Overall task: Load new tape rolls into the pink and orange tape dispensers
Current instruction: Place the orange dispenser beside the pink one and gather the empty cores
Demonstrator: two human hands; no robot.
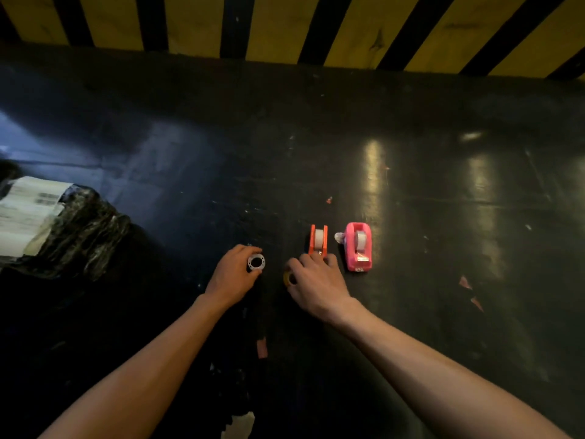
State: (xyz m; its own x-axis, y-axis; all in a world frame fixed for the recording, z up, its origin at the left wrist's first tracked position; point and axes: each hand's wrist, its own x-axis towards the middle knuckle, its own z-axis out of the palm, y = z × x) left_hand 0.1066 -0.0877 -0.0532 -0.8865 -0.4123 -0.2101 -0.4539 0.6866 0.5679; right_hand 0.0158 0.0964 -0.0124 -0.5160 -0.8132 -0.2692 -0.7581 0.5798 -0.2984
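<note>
Two tape dispensers stand side by side on the dark, glossy bench (411, 172): one narrow orange plastic tape dispenser (318, 239) and, just to its right, one rounded pink plastic tape dispenser (358, 247). Each carries one pale roll in its cradle. A crumpled clear scrap (339, 237) lies against the pink one's left side. The left hand (232, 274) is closed around one white ring-shaped tape core (256, 262), its hollow centre facing up. The right hand (316, 280) rests fingertips at the orange dispenser's near end while pinching one small yellowish tape roll (288, 278), mostly hidden under the thumb. One black wrapped parcel with a white label (47, 223) sits at the far left.
</note>
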